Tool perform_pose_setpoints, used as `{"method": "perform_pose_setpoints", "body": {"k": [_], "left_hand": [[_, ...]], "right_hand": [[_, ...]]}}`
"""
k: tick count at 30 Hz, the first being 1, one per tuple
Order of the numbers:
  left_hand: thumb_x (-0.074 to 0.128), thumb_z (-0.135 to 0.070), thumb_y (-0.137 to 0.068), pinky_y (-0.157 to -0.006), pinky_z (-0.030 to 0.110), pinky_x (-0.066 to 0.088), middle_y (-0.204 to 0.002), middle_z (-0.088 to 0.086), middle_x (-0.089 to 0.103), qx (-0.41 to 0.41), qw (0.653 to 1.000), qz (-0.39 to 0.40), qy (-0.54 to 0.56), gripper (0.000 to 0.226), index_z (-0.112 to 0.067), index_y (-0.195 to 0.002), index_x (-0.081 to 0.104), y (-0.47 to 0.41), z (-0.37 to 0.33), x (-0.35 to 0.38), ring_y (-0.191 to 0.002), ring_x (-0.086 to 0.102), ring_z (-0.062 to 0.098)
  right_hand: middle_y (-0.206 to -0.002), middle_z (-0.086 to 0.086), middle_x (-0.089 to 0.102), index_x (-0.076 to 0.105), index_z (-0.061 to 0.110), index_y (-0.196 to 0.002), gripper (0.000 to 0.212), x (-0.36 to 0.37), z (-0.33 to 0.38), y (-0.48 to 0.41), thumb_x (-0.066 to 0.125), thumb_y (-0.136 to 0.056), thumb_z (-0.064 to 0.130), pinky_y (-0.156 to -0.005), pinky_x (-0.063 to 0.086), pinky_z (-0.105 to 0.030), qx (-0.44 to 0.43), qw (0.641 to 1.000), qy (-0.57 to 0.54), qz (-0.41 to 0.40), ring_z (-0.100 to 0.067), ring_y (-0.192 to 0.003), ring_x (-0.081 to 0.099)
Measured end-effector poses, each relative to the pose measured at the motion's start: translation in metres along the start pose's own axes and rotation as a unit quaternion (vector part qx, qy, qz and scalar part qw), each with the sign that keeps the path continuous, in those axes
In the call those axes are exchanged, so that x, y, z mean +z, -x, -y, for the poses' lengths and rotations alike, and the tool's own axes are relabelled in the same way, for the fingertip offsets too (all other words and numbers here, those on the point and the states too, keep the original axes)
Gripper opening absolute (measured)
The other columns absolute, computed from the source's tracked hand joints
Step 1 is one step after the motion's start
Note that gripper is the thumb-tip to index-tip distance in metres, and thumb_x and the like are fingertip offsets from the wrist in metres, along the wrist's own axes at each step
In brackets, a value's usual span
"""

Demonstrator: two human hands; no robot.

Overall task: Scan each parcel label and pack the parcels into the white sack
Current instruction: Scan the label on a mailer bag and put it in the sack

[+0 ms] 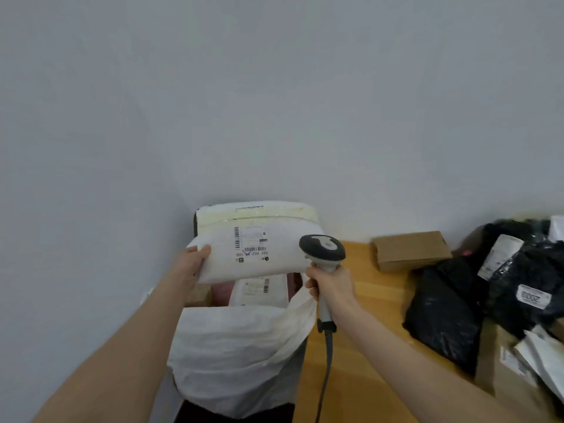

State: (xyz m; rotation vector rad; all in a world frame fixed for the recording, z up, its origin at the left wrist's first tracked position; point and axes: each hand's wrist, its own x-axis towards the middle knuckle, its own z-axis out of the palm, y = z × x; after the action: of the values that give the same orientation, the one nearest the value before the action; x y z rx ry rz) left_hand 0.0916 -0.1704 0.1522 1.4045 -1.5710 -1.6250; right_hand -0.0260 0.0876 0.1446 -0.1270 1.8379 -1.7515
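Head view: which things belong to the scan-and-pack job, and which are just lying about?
Job: white parcel in left hand; scanner in right hand; white sack; black parcels waiting on the table.
Lying about: brown box, no label visible.

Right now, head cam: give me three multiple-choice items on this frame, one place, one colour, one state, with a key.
1. Where is the white parcel?
A. over the open sack
B. on a shelf
C. in a drawer

2. What colour is the big plastic bag on the table?
A. red
B. black
C. green

3. What is the right hand doing?
A. hanging idle
B. peeling tape
C. gripping the scanner

Key: 1 A, the left hand holds it above the sack's mouth; 2 B, it is glossy black; 3 C, its fingers wrap the scanner's handle.
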Motion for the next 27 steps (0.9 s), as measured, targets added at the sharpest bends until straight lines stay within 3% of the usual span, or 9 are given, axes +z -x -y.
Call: {"method": "perform_pose_setpoints", "body": {"k": [5, 8, 10, 13, 16, 18, 21, 24, 27], "left_hand": [[0.061, -0.007, -0.092, -0.078, 0.043, 0.048, -0.121, 0.024, 0.060, -0.074, 0.997, -0.016, -0.035, 0.034, 0.011, -0.120, 0.055, -0.079, -0.006, -0.091, -0.099, 0.061, 0.035], [0.064, -0.009, -0.090, -0.071, 0.040, 0.048, -0.098, 0.019, 0.063, -0.157, 0.984, 0.023, -0.079, 0.033, 0.010, -0.116, 0.056, -0.123, -0.008, -0.133, -0.079, 0.059, 0.031], [0.066, -0.011, -0.089, -0.076, 0.041, 0.048, -0.091, 0.017, 0.062, -0.190, 0.973, 0.054, -0.123, 0.038, 0.010, -0.117, 0.055, -0.145, -0.005, -0.132, -0.082, 0.057, 0.031], [0.067, -0.012, -0.088, -0.080, 0.044, 0.051, -0.100, 0.018, 0.061, -0.214, 0.960, 0.090, -0.156, 0.039, 0.006, -0.119, 0.053, -0.162, 0.005, -0.096, -0.093, 0.059, 0.034], [0.067, -0.013, -0.088, -0.074, 0.044, 0.053, -0.108, 0.017, 0.060, -0.177, 0.962, 0.100, -0.185, 0.041, 0.003, -0.122, 0.050, -0.174, 0.027, -0.047, -0.094, 0.059, 0.033], [0.064, -0.019, -0.090, -0.086, 0.041, 0.050, -0.119, 0.019, 0.058, -0.105, 0.951, 0.086, -0.279, 0.043, 0.004, -0.124, 0.050, -0.182, 0.044, -0.023, -0.107, 0.057, 0.035], [0.059, -0.028, -0.091, -0.091, 0.038, 0.048, -0.123, 0.015, 0.057, -0.016, 0.912, 0.060, -0.405, 0.044, -0.004, -0.126, 0.049, -0.197, 0.053, -0.015, -0.110, 0.055, 0.030], [0.060, -0.039, -0.088, -0.094, 0.044, 0.047, -0.132, 0.012, 0.049, 0.066, 0.886, 0.017, -0.458, 0.059, -0.014, -0.137, 0.038, -0.229, 0.042, -0.025, -0.119, 0.050, 0.031], [0.061, -0.047, -0.087, -0.104, 0.048, 0.040, -0.146, 0.012, 0.038, 0.081, 0.884, 0.062, -0.457, 0.074, -0.017, -0.147, 0.028, -0.265, 0.034, -0.027, -0.131, 0.039, 0.033]], "right_hand": [[-0.055, -0.005, 0.065, 0.067, 0.004, -0.077, 0.004, 0.091, -0.011, -0.042, 0.066, -0.080, 0.008, -0.057, 0.049, -0.030, 0.024, 0.999, 0.011, -0.020, -0.016, -0.049, 0.056], [-0.056, -0.004, 0.065, 0.067, 0.006, -0.085, 0.004, 0.138, -0.017, -0.062, 0.067, -0.082, 0.008, -0.050, 0.047, -0.025, 0.043, 0.999, 0.011, -0.025, -0.012, -0.045, 0.055], [-0.053, -0.001, 0.065, 0.066, 0.009, -0.081, 0.002, 0.157, -0.022, -0.072, 0.068, -0.082, 0.009, -0.048, 0.046, -0.023, 0.062, 0.997, 0.018, -0.028, -0.009, -0.043, 0.055], [-0.053, -0.001, 0.064, 0.064, 0.011, -0.077, 0.006, 0.174, -0.033, -0.087, 0.070, -0.079, 0.011, -0.052, 0.049, -0.027, 0.070, 0.996, 0.050, -0.033, -0.012, -0.046, 0.056], [-0.078, -0.005, 0.066, 0.063, 0.012, -0.090, 0.018, 0.183, -0.042, -0.103, 0.073, -0.076, 0.018, -0.074, 0.054, -0.039, 0.059, 0.989, 0.127, -0.042, -0.020, -0.073, 0.062], [-0.092, -0.004, 0.066, 0.061, 0.016, -0.096, 0.024, 0.187, -0.047, -0.115, 0.074, -0.076, 0.021, -0.084, 0.053, -0.043, 0.046, 0.983, 0.168, -0.048, -0.024, -0.091, 0.061], [-0.102, -0.004, 0.064, 0.060, 0.016, -0.097, 0.028, 0.198, -0.051, -0.133, 0.073, -0.076, 0.028, -0.088, 0.051, -0.043, 0.016, 0.966, 0.256, -0.042, -0.027, -0.102, 0.057], [-0.121, 0.000, 0.059, 0.058, 0.020, -0.117, 0.045, 0.216, -0.050, -0.144, 0.070, -0.079, 0.041, -0.100, 0.043, -0.043, -0.016, 0.931, 0.364, -0.006, -0.026, -0.119, 0.048], [-0.138, 0.004, 0.052, 0.053, 0.026, -0.129, 0.051, 0.234, -0.053, -0.151, 0.064, -0.083, 0.047, -0.114, 0.023, -0.055, -0.029, 0.890, 0.452, 0.050, -0.026, -0.136, 0.035]]}}
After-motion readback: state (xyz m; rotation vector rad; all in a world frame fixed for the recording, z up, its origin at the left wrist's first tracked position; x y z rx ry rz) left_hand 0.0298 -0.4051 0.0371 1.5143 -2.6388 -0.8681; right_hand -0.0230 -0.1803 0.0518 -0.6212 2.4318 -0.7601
